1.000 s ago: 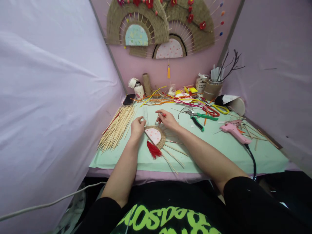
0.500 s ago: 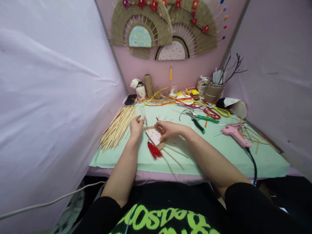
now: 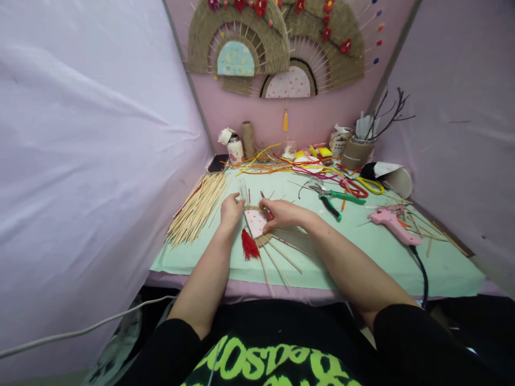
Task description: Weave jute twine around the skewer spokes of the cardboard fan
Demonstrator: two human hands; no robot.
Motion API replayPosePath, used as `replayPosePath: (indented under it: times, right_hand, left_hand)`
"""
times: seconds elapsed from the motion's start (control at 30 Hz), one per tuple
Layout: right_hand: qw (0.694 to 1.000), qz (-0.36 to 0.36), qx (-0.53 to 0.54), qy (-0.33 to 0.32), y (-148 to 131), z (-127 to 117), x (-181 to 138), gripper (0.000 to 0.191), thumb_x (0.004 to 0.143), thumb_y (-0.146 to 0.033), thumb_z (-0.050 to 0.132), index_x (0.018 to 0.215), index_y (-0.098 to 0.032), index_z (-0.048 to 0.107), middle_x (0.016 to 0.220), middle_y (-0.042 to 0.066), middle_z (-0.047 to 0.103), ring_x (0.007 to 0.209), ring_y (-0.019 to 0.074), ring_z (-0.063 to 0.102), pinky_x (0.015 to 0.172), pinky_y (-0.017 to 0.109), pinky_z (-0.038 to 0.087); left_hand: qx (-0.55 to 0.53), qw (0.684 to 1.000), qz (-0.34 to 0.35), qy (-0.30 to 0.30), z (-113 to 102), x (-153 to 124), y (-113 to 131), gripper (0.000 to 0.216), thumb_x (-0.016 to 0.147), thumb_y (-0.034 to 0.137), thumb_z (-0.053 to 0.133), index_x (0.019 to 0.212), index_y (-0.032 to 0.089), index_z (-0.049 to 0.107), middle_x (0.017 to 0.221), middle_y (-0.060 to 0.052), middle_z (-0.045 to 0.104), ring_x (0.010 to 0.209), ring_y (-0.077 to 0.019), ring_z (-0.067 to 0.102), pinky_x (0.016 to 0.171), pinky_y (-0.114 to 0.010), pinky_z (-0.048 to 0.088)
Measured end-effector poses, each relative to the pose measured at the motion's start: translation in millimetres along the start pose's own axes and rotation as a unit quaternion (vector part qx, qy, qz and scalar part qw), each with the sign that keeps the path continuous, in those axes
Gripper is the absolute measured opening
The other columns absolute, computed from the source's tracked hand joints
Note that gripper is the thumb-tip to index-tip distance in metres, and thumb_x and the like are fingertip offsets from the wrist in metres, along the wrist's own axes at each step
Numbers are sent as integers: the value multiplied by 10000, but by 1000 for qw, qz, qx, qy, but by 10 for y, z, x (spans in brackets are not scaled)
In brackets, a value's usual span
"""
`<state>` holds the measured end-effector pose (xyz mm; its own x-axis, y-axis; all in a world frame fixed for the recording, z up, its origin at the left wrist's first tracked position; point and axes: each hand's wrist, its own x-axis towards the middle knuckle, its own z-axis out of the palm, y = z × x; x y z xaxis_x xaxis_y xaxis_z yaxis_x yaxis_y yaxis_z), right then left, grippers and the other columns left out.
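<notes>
A small woven fan piece (image 3: 257,225) lies on the green mat (image 3: 362,257), with a pink dotted half-disc in its middle, a red tassel (image 3: 248,246) and thin wooden sticks radiating toward me. My left hand (image 3: 231,210) rests on its left edge, fingers curled in a pinch near a clear stick. My right hand (image 3: 281,213) lies over its right side, fingers closed on a thin red strand or stick that pokes up near the thumb.
A bundle of bamboo skewers (image 3: 197,209) lies at the left. Green-handled pliers (image 3: 336,199), red and yellow scissors, and a pink glue gun (image 3: 392,225) with a black cord lie at the right. Coloured reeds, jars and cups crowd the back. Finished fans (image 3: 241,40) hang on the wall.
My right hand came down from above the fan piece onto its right side. The fan piece turned a little, its sticks and tassel swinging left. My view tilted slightly.
</notes>
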<state>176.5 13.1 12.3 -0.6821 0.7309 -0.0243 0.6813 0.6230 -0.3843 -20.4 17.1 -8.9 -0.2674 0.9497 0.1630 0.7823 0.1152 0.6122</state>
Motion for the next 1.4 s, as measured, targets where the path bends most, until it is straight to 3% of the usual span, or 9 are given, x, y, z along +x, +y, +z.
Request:
replayPosePath:
  times: [0.43,0.77,1.4]
  right_hand:
    - [1000,6,8,-10,-24,-23,-13,627,608,-521,777,1090,-242,488,907,23,647,781,202,590,609,241,332]
    - [1000,15,-1,-14,-34,-24,-20,647,616,-550,756,1115,-244,479,934,36,656,796,209,596,614,249,332]
    - [999,32,-34,7,-56,-5,-42,653,612,-599,740,1097,-249,479,980,52,664,830,234,614,579,256,305]
  left_hand:
    - [44,999,-1,-17,18,-44,10,450,837,283,553,1252,117,602,1046,-129,714,1048,-228,637,902,-295,436]
    - [42,999,-18,10,-18,-3,-70,466,849,295,537,1274,109,574,959,-111,723,1039,-225,639,901,-291,430]
    - [52,999,-8,-12,17,-5,-58,473,842,298,545,1275,112,577,1037,-131,712,1082,-239,620,927,-311,425]
